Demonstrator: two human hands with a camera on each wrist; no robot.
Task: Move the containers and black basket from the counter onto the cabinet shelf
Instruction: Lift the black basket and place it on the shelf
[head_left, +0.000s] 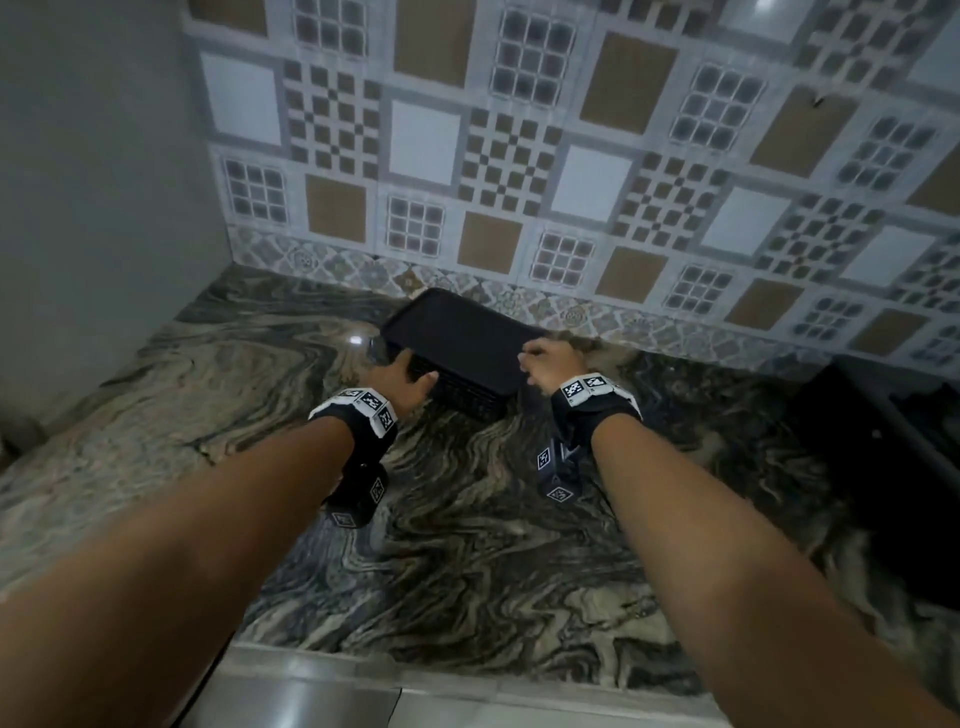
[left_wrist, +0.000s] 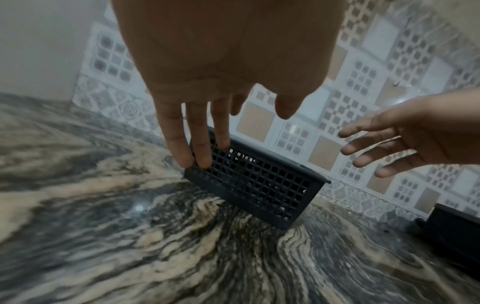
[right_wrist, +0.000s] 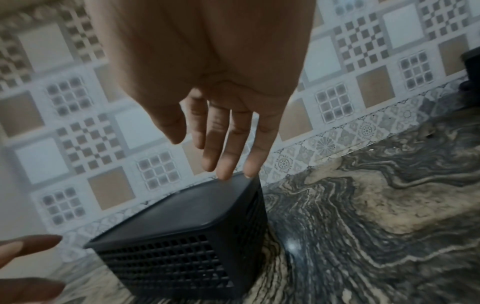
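A black lattice-sided basket with a flat black lid stands on the marbled counter close to the tiled wall. My left hand is at its left end, fingers straight; in the left wrist view the fingertips lie against the basket at its left corner. My right hand is at the right end. In the right wrist view its straight fingers reach the far corner of the basket lid, touching or just above it. Neither hand has curled round the basket.
The marbled counter spreads in front of the basket. A plain grey wall closes the left side and patterned tiles the back. A dark boxy object sits at the right on the counter.
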